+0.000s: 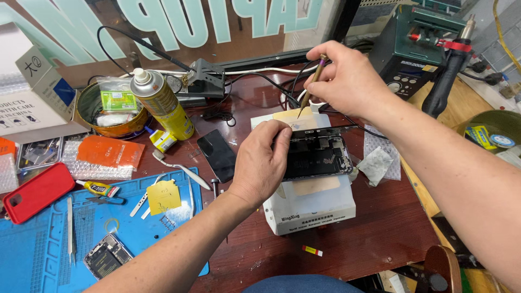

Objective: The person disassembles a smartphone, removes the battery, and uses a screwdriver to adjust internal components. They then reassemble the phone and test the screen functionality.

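Note:
An opened phone (317, 154) with its dark insides showing lies on a white box-shaped heating pad (312, 209) in the middle of the bench. My left hand (260, 160) grips the phone's left end and holds it down. My right hand (347, 76) is raised above the phone's far edge and pinches a thin brass-coloured tool (309, 89) with a pointed tip aimed down at the phone's top edge.
A dark phone screen (217, 154) lies left of the pad. A yellow spray can (163, 103), a round tin (108, 111), a red phone case (35, 192), a blue work mat (81, 233) with tweezers and another opened phone sit left. A green soldering station (418, 49) stands back right.

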